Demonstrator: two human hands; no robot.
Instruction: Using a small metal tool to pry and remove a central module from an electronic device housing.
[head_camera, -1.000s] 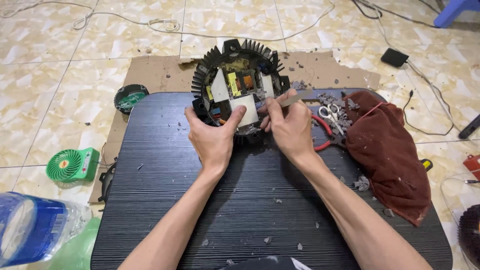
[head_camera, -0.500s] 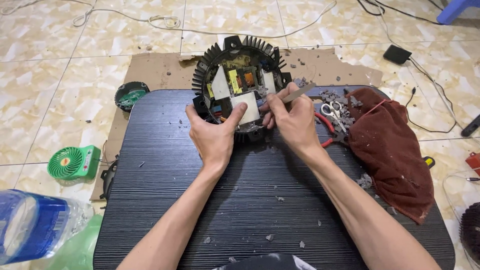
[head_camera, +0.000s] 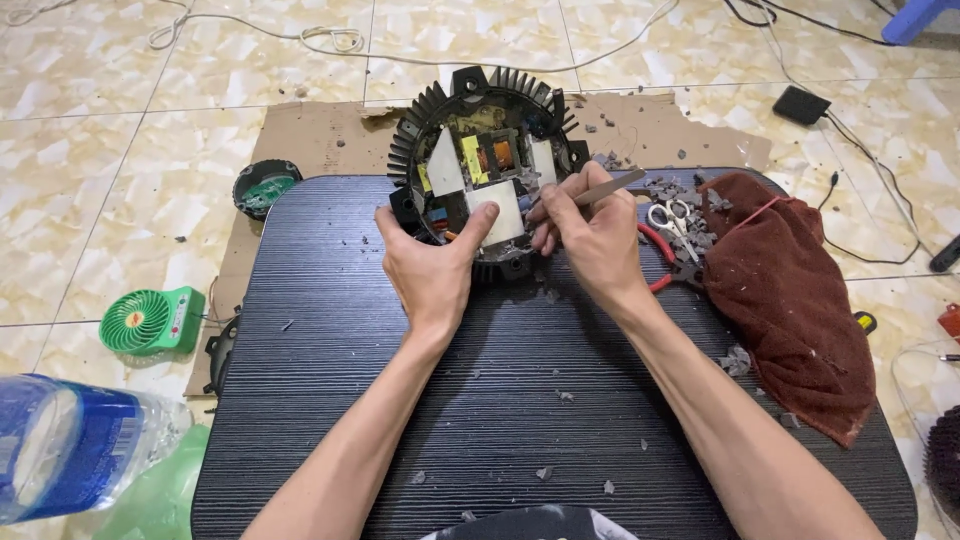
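round black finned housing (head_camera: 487, 165) sitting at the far edge of the ribbed black tabletop (head_camera: 500, 400), half overhanging onto cardboard (head_camera: 320, 140), open side up with white plates and a circuit board showing inside. left hand (head_camera: 432, 270) clamped on the near rim, thumb laid across a white plate, directly nearside of the housing. right hand (head_camera: 590, 235) closed around a thin metal tool (head_camera: 600, 188), long axis slanting from far right down toward the housing's right inner edge, tip lost among the fingers. both hands touching the housing, right one nearer its right side. just right: small scissors (head_camera: 672, 215), red-handled pliers (head_camera: 655, 262), dark red cloth (head_camera: 790, 290). grey crumbs scattered over the tabletop. off the left edge on the floor: green mini fan (head_camera: 150, 320).
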